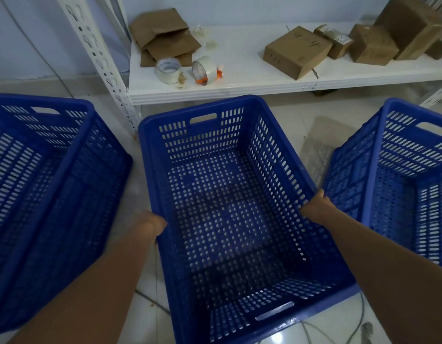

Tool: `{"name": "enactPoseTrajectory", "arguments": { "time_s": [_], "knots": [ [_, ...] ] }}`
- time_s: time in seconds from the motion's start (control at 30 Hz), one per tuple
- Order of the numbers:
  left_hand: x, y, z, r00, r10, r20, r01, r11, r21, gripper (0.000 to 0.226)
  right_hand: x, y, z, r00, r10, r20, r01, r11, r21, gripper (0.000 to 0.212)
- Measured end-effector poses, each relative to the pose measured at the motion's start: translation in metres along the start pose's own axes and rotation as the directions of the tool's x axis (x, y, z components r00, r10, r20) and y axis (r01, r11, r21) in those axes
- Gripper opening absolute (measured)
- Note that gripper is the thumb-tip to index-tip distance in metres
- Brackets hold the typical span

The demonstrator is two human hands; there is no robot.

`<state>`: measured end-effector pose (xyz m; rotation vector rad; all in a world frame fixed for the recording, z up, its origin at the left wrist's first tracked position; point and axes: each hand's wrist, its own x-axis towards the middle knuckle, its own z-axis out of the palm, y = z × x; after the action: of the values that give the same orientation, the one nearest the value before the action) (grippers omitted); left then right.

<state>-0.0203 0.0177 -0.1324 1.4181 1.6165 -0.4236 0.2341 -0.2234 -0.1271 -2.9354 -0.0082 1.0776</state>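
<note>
White steel shelving unit (pixel 239 80) across the far side, low board at floor level; pale tiled floor (pixel 145 184) in front of it.

Three blue perforated plastic crates in a row on the floor; left crate (pixel 66 170) and right crate (pixel 378 157) flank the middle crate (pixel 197 105), each standing apart from it with a strip of tile between; all three look empty inside.

On the shelf: brown closed cardboard boxes (pixel 295 52) to the right, flattened brown cardboard pieces (pixel 165 36) to the left, two rolls of clear packing tape (pixel 168 69) just in front of those.

Left hand (pixel 153 224) has its fingers curled over the middle crate's left rim; right hand (pixel 316 207) is wrapped round the right rim opposite; both grips closed on the plastic.

I cannot tell whether the crate rests on the tiles or is just off them.

My read: early stage; the crate is in place in front of the shelf, or very nearly; nothing loaded yet; boxes untouched; filling is all left to do.
</note>
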Motion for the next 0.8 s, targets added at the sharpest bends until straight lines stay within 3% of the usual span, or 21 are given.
{"name": "enactPoseTrajectory", "arguments": {
  "time_s": [0.07, 0.13, 0.33, 0.47, 0.63, 0.8],
  "knots": [
    [0.005, -0.003, 0.002, 1.0, -0.01, -0.024, 0.01, 1.0, 0.023, 0.038, 0.008, 0.0, 0.001, 0.997, 0.016, 0.071, -0.014, 1.0, -0.027, 0.091],
    [0.011, -0.007, 0.004, 0.999, -0.031, -0.027, 0.031, 0.999, 0.007, 0.036, 0.015, 0.002, -0.002, 0.999, 0.044, 0.027, -0.042, 0.997, -0.067, 0.088],
    [0.026, -0.017, -0.004, 0.997, 0.0, -0.079, 0.008, 0.995, 0.101, 0.038, 0.023, 0.009, -0.009, 0.998, 0.026, 0.054, -0.022, 0.997, -0.074, 0.058],
    [0.019, -0.031, -0.011, 0.996, -0.009, -0.088, 0.027, 0.978, 0.205, 0.031, 0.009, 0.02, -0.004, 0.997, -0.035, 0.07, 0.052, 0.965, -0.258, 0.04],
    [-0.013, -0.031, -0.035, 0.994, -0.009, -0.112, 0.053, 0.917, 0.396, 0.028, -0.019, 0.03, -0.024, 0.993, -0.078, 0.085, 0.102, 0.939, -0.328, 0.041],
    [-0.058, -0.022, -0.067, 0.996, -0.027, -0.08, 0.058, 0.908, 0.414, 0.021, -0.064, 0.033, -0.067, 0.989, -0.108, 0.097, 0.14, 0.888, -0.438, 0.041]
  ]
}}
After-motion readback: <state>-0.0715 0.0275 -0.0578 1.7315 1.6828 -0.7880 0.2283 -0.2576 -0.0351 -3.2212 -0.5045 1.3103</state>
